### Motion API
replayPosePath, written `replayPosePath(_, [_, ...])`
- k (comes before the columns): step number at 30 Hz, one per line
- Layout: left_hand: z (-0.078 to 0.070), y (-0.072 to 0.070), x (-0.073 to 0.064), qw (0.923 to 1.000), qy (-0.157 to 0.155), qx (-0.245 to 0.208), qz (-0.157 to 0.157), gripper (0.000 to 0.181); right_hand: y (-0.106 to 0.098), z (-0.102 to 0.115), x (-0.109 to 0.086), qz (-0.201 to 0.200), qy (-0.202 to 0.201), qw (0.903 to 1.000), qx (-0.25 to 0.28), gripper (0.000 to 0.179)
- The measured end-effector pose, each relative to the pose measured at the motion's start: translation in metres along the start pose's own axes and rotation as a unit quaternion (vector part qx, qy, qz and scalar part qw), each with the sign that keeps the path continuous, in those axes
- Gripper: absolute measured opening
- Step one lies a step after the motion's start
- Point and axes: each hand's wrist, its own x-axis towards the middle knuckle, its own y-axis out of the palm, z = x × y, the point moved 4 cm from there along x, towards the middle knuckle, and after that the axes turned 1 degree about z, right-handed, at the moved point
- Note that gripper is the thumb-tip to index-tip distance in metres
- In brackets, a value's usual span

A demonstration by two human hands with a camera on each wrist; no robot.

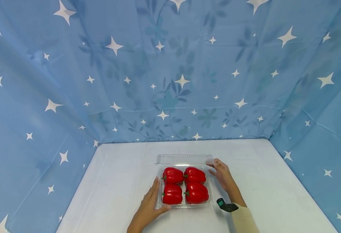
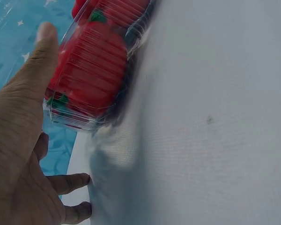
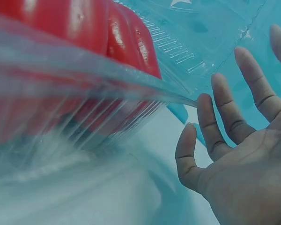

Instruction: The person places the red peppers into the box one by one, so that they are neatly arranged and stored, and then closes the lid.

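A clear plastic clamshell box holds several red bell peppers with green stems, set in two rows. Its transparent lid stands raised along the far side. Along the box's left side lies my left hand, fingers extended and thumb at the near left corner. The left wrist view shows that thumb straight beside the box wall, the hand spread. My right hand is at the lid's right end. Seen from the right wrist, this hand has loosely spread fingers, with fingertips right at the clear plastic edge.
The box sits on a white-covered table. Blue curtains with white stars surround the table at the back and sides. A black wristband is on the right wrist, beside a pale yellow sleeve.
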Motion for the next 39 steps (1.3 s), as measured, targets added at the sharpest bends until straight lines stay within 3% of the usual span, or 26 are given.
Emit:
replayPosePath(5, [0.002,-0.002,0.0,0.9997,0.015,-0.021,0.0,0.091,0.001,-0.003,-0.007,0.013,-0.016,0.9994,-0.029,0.011])
replayPosePath(13, [0.004,-0.002,-0.001,0.9951,-0.012,-0.098,-0.005,0.058,-0.005,-0.01,-0.016,0.014,-0.027,0.9969,-0.073,0.036])
replayPosePath(20, [0.008,-0.009,-0.003,0.9791,-0.04,-0.177,-0.092,0.05,-0.006,-0.017,-0.018,-0.016,-0.007,0.9941,-0.107,0.039])
replayPosePath(24, [0.011,-0.012,-0.006,0.9664,-0.066,-0.218,-0.119,0.045,-0.005,-0.021,-0.021,-0.022,-0.006,0.9908,-0.134,0.038])
replayPosePath(28, [0.013,-0.01,-0.011,0.9566,-0.083,-0.259,-0.105,0.046,-0.003,-0.023,-0.025,-0.008,-0.008,0.9889,-0.148,0.038])
replayPosePath(31, [0.014,-0.007,-0.015,0.954,-0.093,-0.273,-0.083,0.049,-0.001,-0.022,-0.027,-0.003,-0.009,0.9877,-0.156,0.038])
replayPosePath(34, [0.015,-0.002,-0.018,0.9544,-0.1,-0.275,-0.061,0.05,0.001,-0.021,-0.029,-0.008,-0.009,0.9854,-0.17,0.039])
replayPosePath(39, [0.014,0.0,-0.02,0.9573,-0.086,-0.27,-0.056,0.046,0.003,-0.021,-0.034,-0.021,0.008,0.9809,-0.193,0.042])
